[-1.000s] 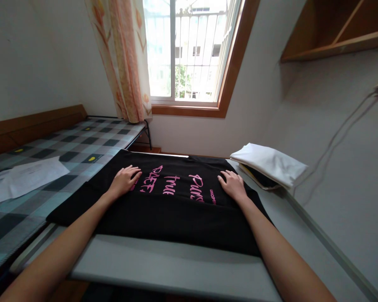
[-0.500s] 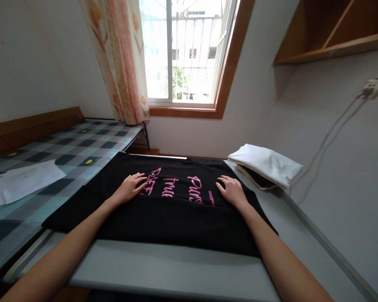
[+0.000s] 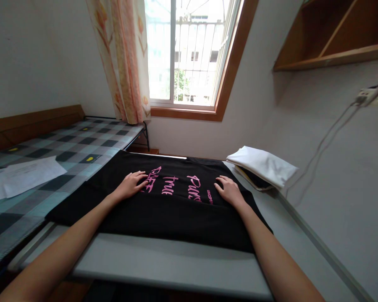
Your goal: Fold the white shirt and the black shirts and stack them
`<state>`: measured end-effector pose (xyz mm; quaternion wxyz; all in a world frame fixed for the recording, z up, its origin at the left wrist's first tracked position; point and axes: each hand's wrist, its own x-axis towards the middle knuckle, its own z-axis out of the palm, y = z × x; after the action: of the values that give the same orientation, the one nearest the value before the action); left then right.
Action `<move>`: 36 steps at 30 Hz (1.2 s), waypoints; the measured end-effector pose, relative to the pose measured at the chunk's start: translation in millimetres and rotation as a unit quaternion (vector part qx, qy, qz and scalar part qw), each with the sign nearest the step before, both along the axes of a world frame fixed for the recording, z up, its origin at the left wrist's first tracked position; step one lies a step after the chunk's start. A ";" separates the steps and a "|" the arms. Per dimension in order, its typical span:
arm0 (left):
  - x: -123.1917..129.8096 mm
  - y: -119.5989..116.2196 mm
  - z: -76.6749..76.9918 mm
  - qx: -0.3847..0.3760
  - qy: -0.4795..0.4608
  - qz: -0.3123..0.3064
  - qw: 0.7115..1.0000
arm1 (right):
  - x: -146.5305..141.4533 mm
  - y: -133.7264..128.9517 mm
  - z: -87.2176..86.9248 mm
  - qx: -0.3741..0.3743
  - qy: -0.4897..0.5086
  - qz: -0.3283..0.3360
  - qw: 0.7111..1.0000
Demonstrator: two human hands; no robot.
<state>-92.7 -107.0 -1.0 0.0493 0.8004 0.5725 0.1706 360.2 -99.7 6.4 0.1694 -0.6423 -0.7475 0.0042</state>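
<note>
Since the earlier frames, both palms have slid a little inward along the pink lettering, the left hand (image 3: 130,185) now covering the start of the print and the right hand (image 3: 229,191) drawn slightly closer to the last word. From the head view, the only one I have, the black T-shirt (image 3: 173,205) lies flat across the grey table (image 3: 176,264), its left part hanging over onto the checked bed (image 3: 66,147). Both hands rest palm down, fingers (image 3: 140,176) loosely spread and flat, gripping nothing. I judge the work in hand to be smoothing the cloth; to do it well I would keep the palms flat, press evenly and sweep outward from the print so no crease is trapped. The shirt lies directly under the fingertips, touching them, with the folded white cloth (image 3: 263,165) well apart to the right.
</note>
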 end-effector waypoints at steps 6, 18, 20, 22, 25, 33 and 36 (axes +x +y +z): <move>-1.8 1.2 -2.3 0.005 0.007 -0.005 1.000 | -0.3 1.0 0.0 0.001 -0.004 0.000 1.000; -1.6 0.6 -1.1 0.008 0.017 -0.005 1.000 | 0.6 2.5 -2.9 0.001 -0.004 -0.001 1.000; -1.9 0.8 -1.2 0.008 0.019 -0.006 1.000 | 0.7 2.5 -3.2 0.002 -0.004 0.000 1.000; -1.7 0.6 -0.7 0.007 0.019 -0.007 1.000 | 0.9 2.6 -3.5 0.002 -0.003 -0.001 1.000; -1.0 0.1 0.5 0.004 0.016 -0.007 1.000 | 1.2 2.8 -3.6 0.002 -0.003 -0.001 1.000; -0.8 -0.2 0.2 0.004 0.008 -0.004 1.000 | 0.3 2.1 -2.4 -0.005 0.000 -0.004 1.000; -0.8 -0.7 0.4 0.010 0.008 -0.008 1.000 | 0.4 2.1 -1.9 -0.007 0.000 -0.002 1.000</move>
<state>-93.5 -107.8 -0.7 0.0380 0.8067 0.5648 0.1700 360.6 -97.5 4.5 0.1648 -0.6451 -0.7460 0.0088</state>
